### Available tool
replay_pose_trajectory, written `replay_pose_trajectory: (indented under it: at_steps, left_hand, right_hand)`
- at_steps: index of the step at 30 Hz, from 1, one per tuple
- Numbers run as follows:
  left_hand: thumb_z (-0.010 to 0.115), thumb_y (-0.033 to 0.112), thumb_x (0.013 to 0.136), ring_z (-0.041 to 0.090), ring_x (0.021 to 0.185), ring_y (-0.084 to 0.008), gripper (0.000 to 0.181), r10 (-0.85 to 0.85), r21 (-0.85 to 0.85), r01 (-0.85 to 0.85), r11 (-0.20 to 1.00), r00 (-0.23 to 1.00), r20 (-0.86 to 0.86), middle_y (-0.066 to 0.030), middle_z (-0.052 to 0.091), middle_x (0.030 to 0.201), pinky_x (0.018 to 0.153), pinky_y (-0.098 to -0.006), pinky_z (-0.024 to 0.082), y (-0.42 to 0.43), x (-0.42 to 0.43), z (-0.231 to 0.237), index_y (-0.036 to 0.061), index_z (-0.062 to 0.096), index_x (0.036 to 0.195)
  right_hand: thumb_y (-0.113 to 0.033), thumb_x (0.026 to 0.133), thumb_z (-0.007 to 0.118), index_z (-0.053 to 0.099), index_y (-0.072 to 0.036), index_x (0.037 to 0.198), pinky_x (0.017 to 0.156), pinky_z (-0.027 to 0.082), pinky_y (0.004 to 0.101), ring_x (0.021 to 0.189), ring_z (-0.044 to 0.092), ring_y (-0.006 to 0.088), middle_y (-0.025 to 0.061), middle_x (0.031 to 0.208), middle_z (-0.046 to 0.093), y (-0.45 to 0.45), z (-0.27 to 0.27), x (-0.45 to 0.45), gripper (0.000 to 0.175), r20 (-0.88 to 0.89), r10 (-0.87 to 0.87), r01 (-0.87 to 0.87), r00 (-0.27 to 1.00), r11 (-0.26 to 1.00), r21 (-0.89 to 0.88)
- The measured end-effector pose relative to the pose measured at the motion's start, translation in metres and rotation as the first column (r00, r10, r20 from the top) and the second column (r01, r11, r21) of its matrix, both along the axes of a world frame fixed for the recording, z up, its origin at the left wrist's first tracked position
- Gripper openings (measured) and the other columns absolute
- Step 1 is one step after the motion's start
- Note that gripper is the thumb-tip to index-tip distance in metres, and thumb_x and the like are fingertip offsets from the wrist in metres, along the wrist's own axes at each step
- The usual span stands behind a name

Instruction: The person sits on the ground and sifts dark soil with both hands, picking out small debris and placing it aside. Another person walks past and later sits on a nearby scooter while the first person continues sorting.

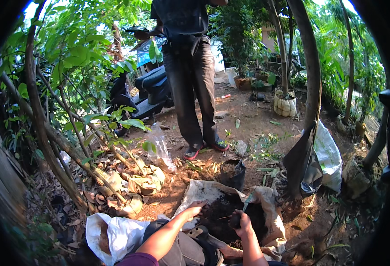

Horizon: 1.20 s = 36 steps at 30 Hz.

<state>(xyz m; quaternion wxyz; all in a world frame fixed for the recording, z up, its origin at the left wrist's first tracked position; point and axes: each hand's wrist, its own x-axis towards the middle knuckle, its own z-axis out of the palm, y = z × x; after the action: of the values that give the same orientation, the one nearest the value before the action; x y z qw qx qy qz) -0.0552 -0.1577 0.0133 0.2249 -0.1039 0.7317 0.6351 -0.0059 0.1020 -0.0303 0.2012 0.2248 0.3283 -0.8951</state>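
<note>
Dark loose soil (221, 212) lies on a spread, creased pale sack (274, 229) before me. My left hand (195, 209) is over the soil's left edge, its fingers bent; whether it holds anything cannot be told. At the right of the soil, my right hand (241, 222) is closed around a small dark object, perhaps a clump of soil or a small bag. A pale green strip (248, 201) rises just above that hand. A black plastic plant bag (233, 174) stands at the sack's far edge.
An open white sack (125, 232) lies at my left. A person (191, 66) stands ahead near a parked motor scooter (151, 89). Thin trunks (309, 66) rise on both sides. A clear plastic bag (158, 146) and a white-green sack (328, 156) sit farther off.
</note>
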Motion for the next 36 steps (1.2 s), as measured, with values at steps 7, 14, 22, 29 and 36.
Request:
replay_pose_trajectory:
  at_steps: [7, 14, 22, 29, 36]
  left_hand:
    - [0.051, 0.055, 0.102, 0.059, 0.069, -0.0162, 0.06, 0.039, -0.196, -0.07, 0.978, 0.987, -0.156, -0.0045, 0.066, 0.077, 0.068, -0.0361, 0.047, -0.005, -0.014, -0.013, -0.0001, 0.071, 0.094]
    - [0.055, 0.044, 0.101, 0.054, 0.071, -0.0169, 0.051, 0.097, -0.201, -0.151, 0.968, 0.962, -0.254, -0.0045, 0.064, 0.074, 0.068, -0.0371, 0.042, -0.01, -0.019, -0.032, -0.0018, 0.07, 0.084]
    - [0.053, 0.038, 0.103, 0.047, 0.063, -0.0111, 0.043, -0.115, -0.219, 0.054, 0.974, 0.955, -0.272, 0.0018, 0.056, 0.068, 0.059, -0.0331, 0.037, -0.004, -0.018, -0.041, 0.0031, 0.067, 0.082]
    - [0.052, 0.032, 0.099, 0.064, 0.079, -0.0224, 0.038, -0.223, -0.291, 0.105, 0.951, 0.884, -0.411, -0.0148, 0.07, 0.081, 0.073, -0.0379, 0.047, -0.004, -0.019, -0.047, -0.002, 0.07, 0.094]
    - [0.06, 0.03, 0.098, 0.069, 0.097, -0.0322, 0.033, -0.236, -0.425, 0.043, 0.904, 0.879, -0.414, -0.0176, 0.073, 0.097, 0.083, -0.0403, 0.05, -0.002, -0.02, -0.052, 0.0, 0.067, 0.11]
  right_hand:
    - [-0.026, 0.093, 0.065, 0.061, -0.011, 0.092, 0.063, 0.055, 0.0424, 0.069, 0.064, 0.0264, 0.0075, 0.081, 0.065, -0.002, -0.008, 0.001, 0.016, 0.013, -0.018, 0.018, 1.0, 0.999, 0.051]
    - [-0.023, 0.094, 0.065, 0.061, -0.008, 0.094, 0.06, 0.054, 0.0412, 0.066, 0.063, 0.0254, 0.0079, 0.079, 0.064, -0.008, -0.002, 0.007, 0.016, 0.044, -0.015, 0.013, 0.999, 0.999, 0.044]
    - [-0.021, 0.094, 0.063, 0.06, -0.008, 0.095, 0.067, 0.057, 0.0412, 0.074, 0.064, 0.0257, 0.0082, 0.083, 0.065, -0.01, 0.002, 0.008, 0.013, 0.023, 0.0, 0.0, 1.0, 0.999, 0.034]
    - [-0.022, 0.096, 0.059, 0.062, -0.005, 0.111, 0.076, 0.06, 0.0436, 0.085, 0.07, 0.0299, 0.0156, 0.098, 0.071, -0.009, -0.002, 0.009, 0.023, -0.052, 0.102, -0.102, 0.993, 0.995, 0.002]
    - [-0.022, 0.097, 0.057, 0.059, -0.002, 0.121, 0.078, 0.06, 0.0454, 0.089, 0.071, 0.0311, 0.0174, 0.105, 0.071, -0.013, -0.004, 0.009, 0.031, -0.138, 0.135, -0.135, 0.981, 0.991, 0.012]
